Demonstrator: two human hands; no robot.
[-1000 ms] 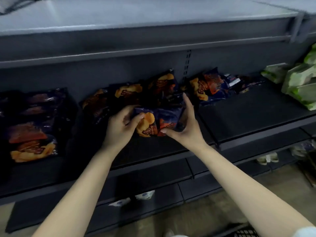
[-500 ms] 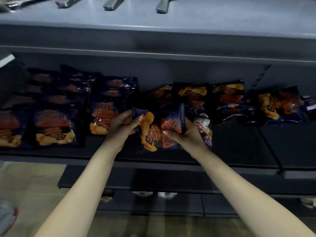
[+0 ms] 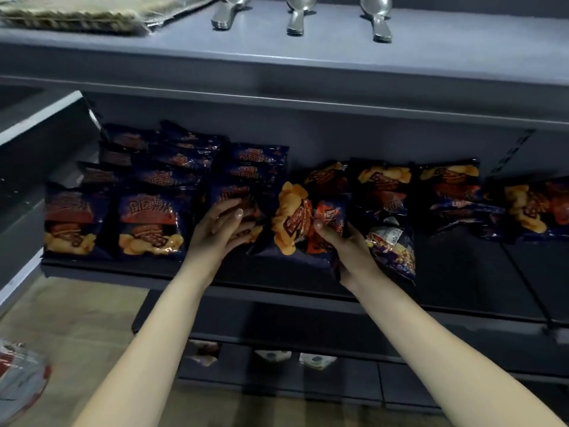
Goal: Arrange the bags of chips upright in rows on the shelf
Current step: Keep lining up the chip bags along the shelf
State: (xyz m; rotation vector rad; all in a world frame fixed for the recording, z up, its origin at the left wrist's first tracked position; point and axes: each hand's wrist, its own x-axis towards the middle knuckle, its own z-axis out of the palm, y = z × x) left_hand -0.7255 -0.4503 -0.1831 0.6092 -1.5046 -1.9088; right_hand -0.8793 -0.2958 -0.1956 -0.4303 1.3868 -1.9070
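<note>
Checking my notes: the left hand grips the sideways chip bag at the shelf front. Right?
No. The head view shows the right hand gripping that bag; the left hand only rests on a row's front bag.

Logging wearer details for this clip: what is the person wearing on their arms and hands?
Nothing visible: both grips are bare hands, the left hand and right hand, without gloves. Both forearms are bare, no sleeves, watch or bracelet in view.
</note>
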